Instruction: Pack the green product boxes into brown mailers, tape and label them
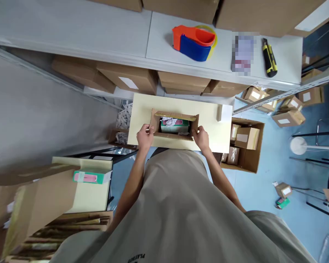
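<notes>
In the head view an open cardboard box (170,135) stands on the pale yellow table in front of me, its flaps folded outward. Inside lies a green and white product box (178,128), with crumpled paper (168,121) on top of it. My left hand (145,137) pinches the left end flap between thumb and fingers. On the opposite end, my right hand (201,138) grips the right flap the same way. The fingertips of both hands are partly hidden by the cardboard.
A small white box (224,113) sits at the table's right end. On the shelf above are a tape dispenser (194,43) and a box cutter (269,58). A large carton (248,160) with smaller boxes stands to the right; another green box (89,177) lies at left.
</notes>
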Motion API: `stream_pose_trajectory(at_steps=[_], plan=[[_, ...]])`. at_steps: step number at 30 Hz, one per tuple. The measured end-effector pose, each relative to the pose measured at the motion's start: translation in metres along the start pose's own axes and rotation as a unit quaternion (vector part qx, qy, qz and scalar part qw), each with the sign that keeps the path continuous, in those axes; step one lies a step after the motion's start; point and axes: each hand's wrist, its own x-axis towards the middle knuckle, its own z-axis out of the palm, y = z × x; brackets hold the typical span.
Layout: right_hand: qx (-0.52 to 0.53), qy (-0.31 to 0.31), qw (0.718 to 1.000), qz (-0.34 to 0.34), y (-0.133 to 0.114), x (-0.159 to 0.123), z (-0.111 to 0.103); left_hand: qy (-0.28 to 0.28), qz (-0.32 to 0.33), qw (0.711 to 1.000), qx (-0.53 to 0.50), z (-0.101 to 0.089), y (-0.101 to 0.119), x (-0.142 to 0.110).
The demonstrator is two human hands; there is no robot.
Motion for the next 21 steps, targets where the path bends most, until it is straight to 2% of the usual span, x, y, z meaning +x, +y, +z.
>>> stream_pose_trajectory(at_steps=[2,5,9,12,14,16,18,19,21], plan=[[-0.024,0.022,0.999,0.003,-0.005,0.008,-0.002,-0.009,0.007,1.000,0.012,0.001,-0.001,0.002],[-0.044,0.067,0.996,-0.031,-0.020,0.028,-0.006,-0.021,0.022,0.999,0.012,0.000,-0.003,0.004],[-0.043,0.071,0.994,-0.066,-0.037,0.067,-0.015,-0.034,0.058,0.998,-0.010,-0.003,-0.002,0.005],[-0.038,0.084,0.995,-0.048,-0.044,0.093,-0.023,-0.061,0.105,0.992,-0.033,-0.005,0.001,0.004],[-0.028,0.090,0.995,-0.041,-0.047,0.103,-0.026,-0.108,0.158,0.981,-0.040,-0.007,0.004,0.003],[-0.004,0.081,0.995,-0.053,-0.049,0.105,-0.024,-0.178,0.219,0.959,-0.020,-0.007,0.006,0.002],[0.018,0.059,0.996,-0.068,-0.053,0.099,-0.020,-0.234,0.249,0.940,0.014,-0.005,0.006,0.003],[0.019,0.045,0.996,-0.070,-0.054,0.094,-0.017,-0.242,0.245,0.938,0.026,-0.003,0.006,0.004],[0.000,0.022,0.998,-0.058,-0.055,0.081,-0.011,-0.214,0.216,0.952,0.035,0.001,0.006,0.010]])
